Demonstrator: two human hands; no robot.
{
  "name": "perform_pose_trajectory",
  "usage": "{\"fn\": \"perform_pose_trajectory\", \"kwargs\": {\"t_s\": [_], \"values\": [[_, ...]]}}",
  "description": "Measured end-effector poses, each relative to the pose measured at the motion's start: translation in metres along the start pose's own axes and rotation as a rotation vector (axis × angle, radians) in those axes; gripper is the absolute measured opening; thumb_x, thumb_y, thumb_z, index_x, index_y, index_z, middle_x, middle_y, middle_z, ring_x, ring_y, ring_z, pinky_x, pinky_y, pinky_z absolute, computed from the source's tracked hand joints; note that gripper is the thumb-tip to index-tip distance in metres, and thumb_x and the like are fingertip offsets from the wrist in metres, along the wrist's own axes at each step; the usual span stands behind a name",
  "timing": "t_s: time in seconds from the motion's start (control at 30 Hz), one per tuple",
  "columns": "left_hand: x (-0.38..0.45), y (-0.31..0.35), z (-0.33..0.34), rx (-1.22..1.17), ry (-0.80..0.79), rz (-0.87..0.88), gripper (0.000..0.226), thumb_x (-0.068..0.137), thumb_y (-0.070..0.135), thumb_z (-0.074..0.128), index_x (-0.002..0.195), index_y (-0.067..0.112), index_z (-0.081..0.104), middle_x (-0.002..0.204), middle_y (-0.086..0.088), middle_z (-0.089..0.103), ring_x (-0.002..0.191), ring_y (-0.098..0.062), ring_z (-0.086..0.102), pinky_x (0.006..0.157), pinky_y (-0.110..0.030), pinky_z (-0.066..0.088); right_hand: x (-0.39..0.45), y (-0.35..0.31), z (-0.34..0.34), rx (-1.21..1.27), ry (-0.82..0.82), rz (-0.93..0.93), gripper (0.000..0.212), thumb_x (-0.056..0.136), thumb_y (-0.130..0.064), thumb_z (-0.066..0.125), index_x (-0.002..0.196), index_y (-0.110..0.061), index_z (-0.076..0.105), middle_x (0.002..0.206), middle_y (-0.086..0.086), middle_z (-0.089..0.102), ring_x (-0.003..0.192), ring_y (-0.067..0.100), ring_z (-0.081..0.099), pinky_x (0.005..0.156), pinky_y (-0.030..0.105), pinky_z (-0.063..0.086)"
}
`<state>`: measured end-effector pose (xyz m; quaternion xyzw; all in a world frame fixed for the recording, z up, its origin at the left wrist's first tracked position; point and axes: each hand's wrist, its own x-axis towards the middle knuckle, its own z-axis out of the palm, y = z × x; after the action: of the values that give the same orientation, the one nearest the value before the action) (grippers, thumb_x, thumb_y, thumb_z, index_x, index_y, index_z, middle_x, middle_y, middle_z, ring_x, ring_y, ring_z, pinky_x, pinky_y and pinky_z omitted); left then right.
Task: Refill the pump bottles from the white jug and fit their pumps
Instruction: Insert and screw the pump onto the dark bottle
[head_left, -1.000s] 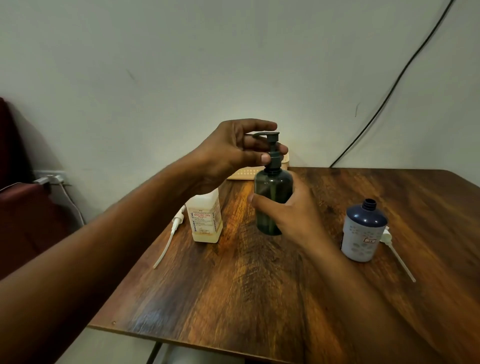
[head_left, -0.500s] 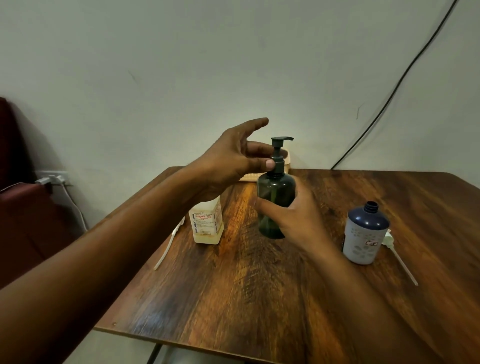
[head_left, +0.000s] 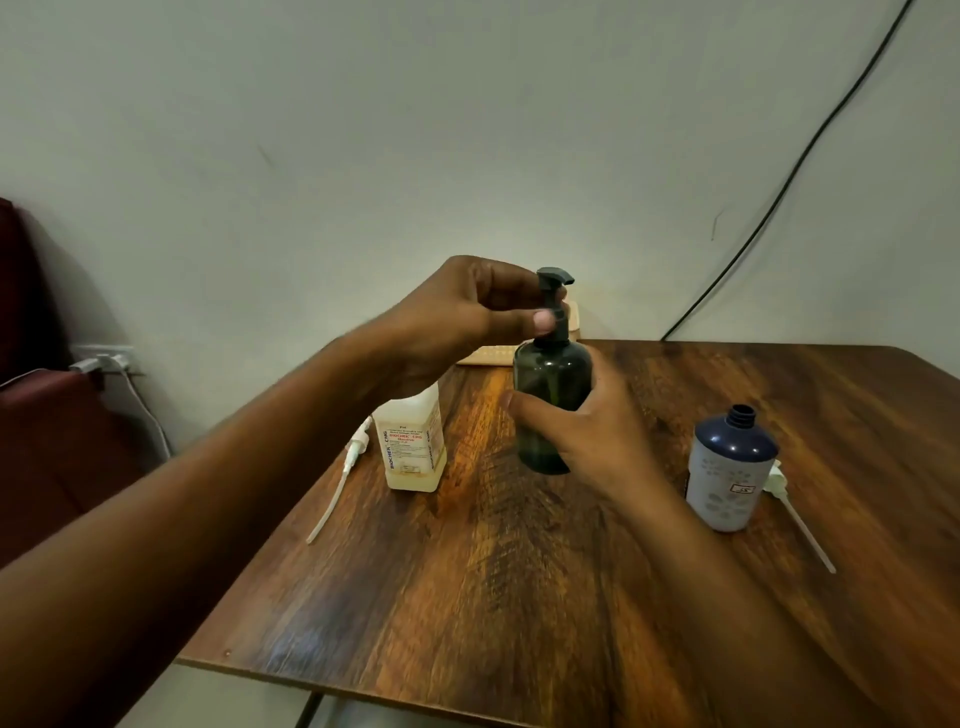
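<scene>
Centrally, the left hand (head_left: 457, 322) curls its fingers and thumb around the neck of the dark pump (head_left: 553, 306), pinching it just under the nozzle head, which points toward 3 o'clock. Directly below, the right hand (head_left: 587, 431) wraps round the body of the green bottle (head_left: 548, 395), thumb across its front, fingers hidden behind. That bottle stands upright on the wooden table (head_left: 519, 597), about mid-table toward the far edge, with the pump seated in its mouth.

At 9 o'clock from the green bottle stands a pale labelled bottle (head_left: 413, 447), its top hidden by the left wrist. Just beyond it, at 9 o'clock again, a white pump (head_left: 343, 473) lies flat at the table's left edge, its tube running toward 7 o'clock.

At 3 o'clock from the green bottle, well apart, a blue-and-white bottle (head_left: 730, 467) stands upright with its neck uncapped. Another white pump (head_left: 795, 514) lies behind it, tube pointing toward 5 o'clock.

Behind the hands, at 12 o'clock, a light tray-like object (head_left: 493, 356) sits against the wall (head_left: 467, 130), down which a black cable (head_left: 779, 182) runs.
</scene>
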<state>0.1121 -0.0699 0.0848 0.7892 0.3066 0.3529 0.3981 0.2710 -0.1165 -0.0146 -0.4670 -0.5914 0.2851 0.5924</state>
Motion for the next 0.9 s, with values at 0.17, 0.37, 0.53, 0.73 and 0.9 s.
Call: {"fn": "perform_pose_trajectory", "kwargs": {"t_s": [0.17, 0.37, 0.53, 0.73, 0.9], "values": [[0.003, -0.007, 0.013, -0.013, 0.214, 0.079, 0.05, 0.072, 0.01, 0.091, 0.117, 0.02, 0.07, 0.079, 0.003, 0.074, 0.079, -0.011, 0.076, 0.078, -0.026, 0.063, -0.001, -0.003, 0.002, -0.026, -0.007, -0.018, 0.054, 0.077, -0.034, 0.083, 0.119, -0.044, 0.049, 0.113, -0.022, 0.059, 0.103, 0.0, 0.057, 0.076, 0.02, 0.049], [0.004, 0.001, -0.003, -0.074, 0.001, 0.027, 0.061, 0.086, -0.011, 0.072, 0.143, 0.007, 0.055, 0.105, -0.011, 0.08, 0.11, -0.024, 0.076, 0.096, -0.036, 0.061, -0.001, -0.004, -0.003, -0.005, -0.046, -0.001, 0.045, 0.076, -0.039, 0.083, 0.107, -0.049, 0.051, 0.109, -0.023, 0.061, 0.1, 0.001, 0.059, 0.073, 0.02, 0.048], [0.003, 0.0, 0.005, 0.058, 0.152, 0.102, 0.063, 0.076, 0.016, 0.09, 0.133, 0.014, 0.066, 0.107, -0.01, 0.077, 0.102, -0.017, 0.077, 0.089, -0.031, 0.063, 0.002, -0.005, -0.003, -0.051, -0.028, -0.017, 0.06, 0.078, -0.036, 0.082, 0.128, -0.037, 0.049, 0.119, -0.017, 0.059, 0.106, 0.004, 0.057, 0.079, 0.024, 0.051], [0.004, -0.002, 0.002, 0.053, 0.142, 0.129, 0.066, 0.071, 0.015, 0.093, 0.131, 0.015, 0.066, 0.079, -0.002, 0.076, 0.093, -0.021, 0.08, 0.091, -0.032, 0.063, -0.001, -0.008, -0.004, -0.031, -0.11, -0.017, 0.06, 0.076, -0.041, 0.083, 0.126, -0.041, 0.049, 0.115, -0.023, 0.058, 0.103, -0.001, 0.057, 0.072, 0.017, 0.047], [0.002, -0.003, 0.0, -0.022, 0.099, 0.123, 0.06, 0.074, 0.012, 0.089, 0.129, 0.013, 0.066, 0.09, -0.005, 0.081, 0.098, -0.025, 0.08, 0.092, -0.038, 0.063, 0.001, -0.012, -0.007, 0.007, -0.192, 0.006, 0.063, 0.069, -0.049, 0.08, 0.125, -0.04, 0.052, 0.113, -0.02, 0.062, 0.105, 0.004, 0.06, 0.079, 0.025, 0.052]]}}
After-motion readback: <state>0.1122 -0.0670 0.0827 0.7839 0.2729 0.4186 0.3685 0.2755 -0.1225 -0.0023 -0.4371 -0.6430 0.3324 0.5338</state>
